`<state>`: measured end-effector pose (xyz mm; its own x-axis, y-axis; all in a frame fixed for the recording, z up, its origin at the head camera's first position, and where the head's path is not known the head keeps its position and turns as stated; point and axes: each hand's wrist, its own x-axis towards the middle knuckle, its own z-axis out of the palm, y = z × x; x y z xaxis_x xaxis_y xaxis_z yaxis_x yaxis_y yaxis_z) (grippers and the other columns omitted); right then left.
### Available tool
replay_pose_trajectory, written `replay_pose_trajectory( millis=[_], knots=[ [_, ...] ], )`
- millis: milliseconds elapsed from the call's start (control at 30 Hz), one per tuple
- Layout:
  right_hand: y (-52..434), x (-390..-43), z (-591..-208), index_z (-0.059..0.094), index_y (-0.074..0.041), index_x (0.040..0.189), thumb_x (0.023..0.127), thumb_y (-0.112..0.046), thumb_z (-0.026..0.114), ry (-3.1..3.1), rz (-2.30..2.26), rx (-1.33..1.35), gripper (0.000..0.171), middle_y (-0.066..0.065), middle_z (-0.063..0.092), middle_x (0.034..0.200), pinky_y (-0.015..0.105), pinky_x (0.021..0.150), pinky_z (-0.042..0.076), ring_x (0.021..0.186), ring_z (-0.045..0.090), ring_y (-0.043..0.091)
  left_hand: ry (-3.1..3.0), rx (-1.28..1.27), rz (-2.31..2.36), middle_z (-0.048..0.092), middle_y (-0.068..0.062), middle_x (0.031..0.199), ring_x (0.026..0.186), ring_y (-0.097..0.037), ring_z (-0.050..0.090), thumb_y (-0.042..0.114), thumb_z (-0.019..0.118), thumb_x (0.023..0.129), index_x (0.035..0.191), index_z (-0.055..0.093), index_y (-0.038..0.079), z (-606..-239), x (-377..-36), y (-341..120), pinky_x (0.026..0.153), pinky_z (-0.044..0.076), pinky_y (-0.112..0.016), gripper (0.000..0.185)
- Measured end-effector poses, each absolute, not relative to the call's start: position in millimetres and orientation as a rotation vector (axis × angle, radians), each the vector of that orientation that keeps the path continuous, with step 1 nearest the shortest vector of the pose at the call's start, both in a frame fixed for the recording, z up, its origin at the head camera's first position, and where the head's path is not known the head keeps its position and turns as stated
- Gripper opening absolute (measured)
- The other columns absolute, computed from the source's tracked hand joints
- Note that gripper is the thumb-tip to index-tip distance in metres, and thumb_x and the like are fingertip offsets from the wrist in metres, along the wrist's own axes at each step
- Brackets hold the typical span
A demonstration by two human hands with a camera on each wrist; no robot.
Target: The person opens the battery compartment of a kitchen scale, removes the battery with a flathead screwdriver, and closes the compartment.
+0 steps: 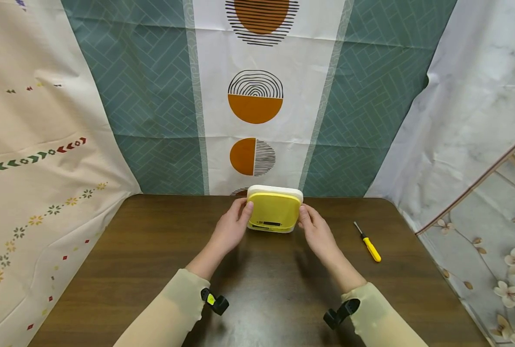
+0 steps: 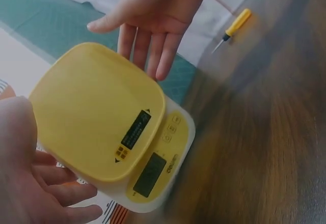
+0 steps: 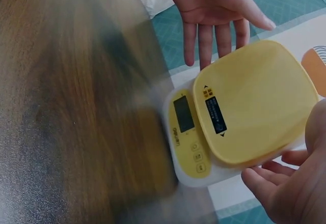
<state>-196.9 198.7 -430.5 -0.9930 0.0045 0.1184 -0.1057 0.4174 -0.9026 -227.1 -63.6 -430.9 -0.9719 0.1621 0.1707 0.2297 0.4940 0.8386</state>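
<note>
A kitchen scale [image 1: 275, 208] with a yellow platform and white body is tilted up near the table's far edge, its face toward me. My left hand [image 1: 232, 225] holds its left side, thumb near the front rim and fingers reaching behind. On the opposite side, my right hand [image 1: 319, 233] grips the edge in much the same way. The left wrist view shows the scale's dark display [image 2: 150, 174] and a black label [image 2: 136, 130] on the platform. Three small buttons sit beside the display. Parts of the fingers are hidden behind the scale.
To the right on the brown wooden table [image 1: 153, 270] lies a screwdriver [image 1: 368, 243] with a yellow handle, its tip pointing away. A patterned curtain [image 1: 153, 96] hangs behind the table's far edge. More cloth hangs along both sides.
</note>
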Motion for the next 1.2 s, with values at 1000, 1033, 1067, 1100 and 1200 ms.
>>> replay_pose_trajectory(
  millis=[1000,1033,1067,1100,1200],
  knots=[
    [201.4,-191.1,-436.1,0.041,-0.013,0.172,0.116,-0.060,0.043,-2.629,1.652,0.128,0.073,0.019,0.047,0.169,0.061,0.123,0.040,0.146,0.056,0.045,-2.586,-0.399,-1.753,0.038,-0.017,0.176,0.158,-0.039,0.043,0.064,0.047,0.113,0.174,0.032,0.015,-444.6,-223.9,-67.5,0.128,0.035,-0.057,0.080],
    [201.4,-191.0,-435.9,0.041,-0.013,0.172,0.116,-0.060,0.044,-2.631,1.662,0.134,0.073,0.019,0.048,0.169,0.061,0.122,0.042,0.143,0.059,0.046,-2.580,-0.402,-1.751,0.038,-0.018,0.175,0.157,-0.040,0.044,0.064,0.048,0.114,0.174,0.033,0.013,-445.0,-224.0,-68.1,0.128,0.035,-0.057,0.080],
    [201.4,-191.0,-435.7,0.041,-0.014,0.172,0.116,-0.059,0.045,-2.632,1.674,0.141,0.072,0.019,0.048,0.169,0.061,0.121,0.044,0.142,0.060,0.046,-2.574,-0.400,-1.755,0.039,-0.018,0.175,0.157,-0.040,0.044,0.063,0.049,0.114,0.174,0.033,0.013,-445.0,-224.4,-68.6,0.128,0.035,-0.057,0.080],
    [201.4,-190.9,-435.6,0.041,-0.014,0.172,0.116,-0.059,0.047,-2.634,1.681,0.147,0.072,0.018,0.047,0.169,0.060,0.120,0.045,0.141,0.061,0.045,-2.565,-0.402,-1.757,0.039,-0.019,0.174,0.156,-0.040,0.045,0.062,0.050,0.114,0.173,0.035,0.012,-444.9,-224.7,-69.1,0.127,0.036,-0.057,0.079],
    [202.2,-190.5,-436.2,0.041,-0.013,0.172,0.116,-0.056,0.049,-2.627,1.718,0.179,0.071,0.014,0.042,0.173,0.056,0.121,0.044,0.147,0.056,0.040,-2.540,-0.419,-1.768,0.042,-0.021,0.170,0.154,-0.040,0.047,0.057,0.054,0.114,0.171,0.038,0.009,-444.5,-225.6,-70.3,0.126,0.038,-0.055,0.076]
  ],
)
